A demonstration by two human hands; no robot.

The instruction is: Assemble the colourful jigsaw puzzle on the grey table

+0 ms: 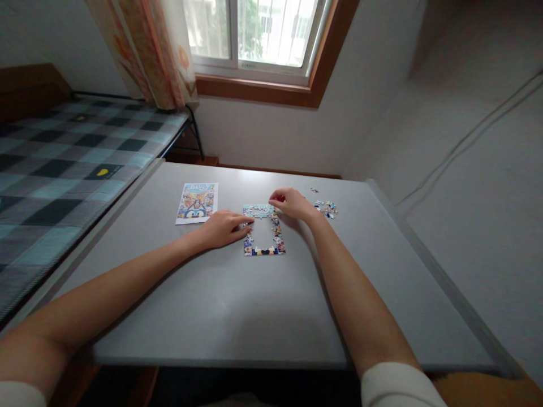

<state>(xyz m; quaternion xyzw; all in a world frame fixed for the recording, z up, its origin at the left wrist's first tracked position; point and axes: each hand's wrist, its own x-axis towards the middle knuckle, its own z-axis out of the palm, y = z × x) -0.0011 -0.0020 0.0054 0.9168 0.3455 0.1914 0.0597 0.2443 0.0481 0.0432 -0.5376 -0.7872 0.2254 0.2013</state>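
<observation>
A small jigsaw frame (263, 250), only its coloured border assembled, lies in the middle of the grey table (220, 305). My left hand (223, 227) rests flat at the frame's left edge, fingertips touching the border pieces. My right hand (289, 202) hovers at the frame's top right corner, fingers curled in a pinch over the border; what they hold is too small to make out. A pile of loose puzzle pieces (326, 208) lies just right of my right hand. A printed picture card (197, 202) lies left of the frame.
A single stray piece (314, 190) lies behind the pile. A bed with a checked cover (63, 164) runs along the table's left side. A window (254, 34) and curtain (148, 51) are behind, with white walls to the right.
</observation>
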